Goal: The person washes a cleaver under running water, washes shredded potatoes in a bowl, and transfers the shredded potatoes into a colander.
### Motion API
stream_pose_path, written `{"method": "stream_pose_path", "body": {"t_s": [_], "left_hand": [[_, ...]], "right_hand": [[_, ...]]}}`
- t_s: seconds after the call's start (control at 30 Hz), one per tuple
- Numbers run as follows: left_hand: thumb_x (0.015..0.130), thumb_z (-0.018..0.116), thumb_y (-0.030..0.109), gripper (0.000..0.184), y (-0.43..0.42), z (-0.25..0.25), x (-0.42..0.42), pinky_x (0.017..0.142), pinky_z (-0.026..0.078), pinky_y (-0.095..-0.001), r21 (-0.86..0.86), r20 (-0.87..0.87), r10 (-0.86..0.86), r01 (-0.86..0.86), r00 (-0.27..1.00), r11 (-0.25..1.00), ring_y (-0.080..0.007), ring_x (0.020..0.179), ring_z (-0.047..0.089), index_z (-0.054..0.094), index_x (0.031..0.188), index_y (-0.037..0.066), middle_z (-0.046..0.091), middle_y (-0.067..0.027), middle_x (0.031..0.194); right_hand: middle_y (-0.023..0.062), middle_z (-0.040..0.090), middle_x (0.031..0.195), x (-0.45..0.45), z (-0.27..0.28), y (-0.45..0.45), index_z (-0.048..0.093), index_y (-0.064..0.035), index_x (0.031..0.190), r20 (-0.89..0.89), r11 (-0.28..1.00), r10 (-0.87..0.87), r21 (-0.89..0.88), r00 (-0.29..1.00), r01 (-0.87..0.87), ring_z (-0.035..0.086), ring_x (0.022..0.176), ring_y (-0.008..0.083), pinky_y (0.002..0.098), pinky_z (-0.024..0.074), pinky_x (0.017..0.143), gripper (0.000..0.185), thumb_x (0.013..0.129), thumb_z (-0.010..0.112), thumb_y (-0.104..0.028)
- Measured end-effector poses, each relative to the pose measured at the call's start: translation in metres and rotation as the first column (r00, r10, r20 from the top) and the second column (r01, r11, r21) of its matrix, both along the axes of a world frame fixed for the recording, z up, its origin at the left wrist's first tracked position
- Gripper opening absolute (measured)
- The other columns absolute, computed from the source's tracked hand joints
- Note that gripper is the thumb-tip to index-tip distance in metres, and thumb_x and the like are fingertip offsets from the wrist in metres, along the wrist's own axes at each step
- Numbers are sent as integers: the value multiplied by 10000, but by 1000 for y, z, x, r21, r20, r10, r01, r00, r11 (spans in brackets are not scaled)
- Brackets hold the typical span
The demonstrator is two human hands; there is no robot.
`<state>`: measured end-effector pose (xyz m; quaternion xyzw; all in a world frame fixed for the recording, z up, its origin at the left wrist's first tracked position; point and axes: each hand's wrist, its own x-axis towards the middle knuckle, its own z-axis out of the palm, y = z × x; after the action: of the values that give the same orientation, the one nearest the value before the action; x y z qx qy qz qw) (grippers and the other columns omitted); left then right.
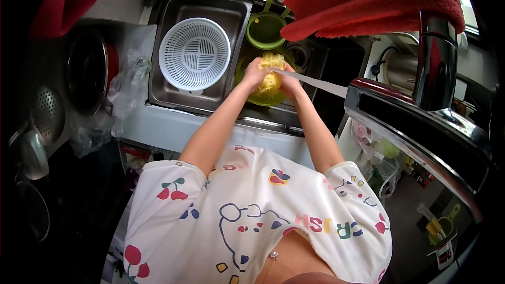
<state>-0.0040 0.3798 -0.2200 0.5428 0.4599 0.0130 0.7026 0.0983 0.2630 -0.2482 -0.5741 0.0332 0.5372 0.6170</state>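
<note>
Between my two hands is a bundle of yellow shreds (271,76), held over a green bowl (263,100) in the right-hand sink basin. My left hand (254,75) presses on the bundle's left side, fingers curved round it. On its right side my right hand (289,82) is closed against it, partly hidden by a pale streak, perhaps water, that runs from the faucet (363,94) to the bundle. Just beyond the hands sits a green strainer (265,30).
A white colander (194,55) lies in the left steel basin (158,87). A red towel (373,5) hangs at the upper right above the sink. Pans and a perforated ladle (47,114) are at the left, beside plastic bags (126,89).
</note>
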Motion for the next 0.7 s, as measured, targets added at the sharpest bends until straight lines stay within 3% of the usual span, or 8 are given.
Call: {"method": "stream_pose_path", "body": {"t_s": [0.07,0.23,0.27,0.37,0.4,0.5,0.63,0.7], "left_hand": [[782,573,-16,367,6,20,-2,867,481,-354,279,-39,-163,168,986,945,-293,1011,622,590,1142,52,628,-142,1097],[718,481,-109,396,4,58,-13,893,469,-396,647,121,-310,162,943,745,-382,990,577,621,1057,40,602,-169,1016],[714,486,-114,392,5,58,-15,905,465,-392,681,135,-356,174,925,711,-379,1013,571,619,1051,34,599,-168,1040],[707,531,-102,387,8,56,-27,971,430,-418,723,40,-527,340,849,602,-371,1140,514,594,1068,22,556,-168,1171],[706,551,-94,392,8,56,-30,998,415,-433,720,-14,-585,414,811,557,-368,1191,488,582,1080,20,535,-168,1225],[741,616,26,535,0,55,-36,1079,318,-501,669,-480,-633,720,607,183,-367,1336,349,496,1263,42,406,-165,1406],[763,649,179,742,-22,36,-36,1115,239,-538,609,-627,-519,781,581,140,-371,1392,256,340,1426,60,292,-174,1496],[788,629,221,776,-32,-2,-33,1125,231,-517,618,-656,-473,779,588,111,-370,1391,252,284,1462,52,275,-186,1505]], "right_hand": [[36,633,1068,-5,41,1,555,-64,1188,167,1000,11,16,986,-14,618,934,141,279,514,795,306,889,620,-78],[33,610,1095,-6,51,-19,553,-43,1191,511,981,193,-92,838,-169,587,1006,130,257,480,844,356,839,594,-6],[106,586,1185,-6,48,-25,552,-10,1180,733,973,230,-171,639,-155,578,1083,203,301,462,914,382,801,599,3],[198,518,1289,-13,84,-21,551,24,1165,931,936,331,-304,152,-176,539,1170,317,353,424,990,423,747,609,14],[236,466,1331,-14,88,-21,522,24,1200,930,918,347,-310,124,-247,470,1224,375,390,397,1021,471,739,618,6],[295,371,1399,-22,76,-24,463,11,1273,898,856,436,-397,50,-330,355,1300,466,445,351,1068,560,741,637,-7],[337,329,1409,-39,17,-25,365,54,1371,762,695,639,-629,-101,-349,291,1310,526,538,279,1088,579,858,553,-138],[294,343,1422,-43,6,-20,334,60,1400,705,643,710,-642,9,-418,342,1293,475,567,292,1055,614,865,505,-187]]}}
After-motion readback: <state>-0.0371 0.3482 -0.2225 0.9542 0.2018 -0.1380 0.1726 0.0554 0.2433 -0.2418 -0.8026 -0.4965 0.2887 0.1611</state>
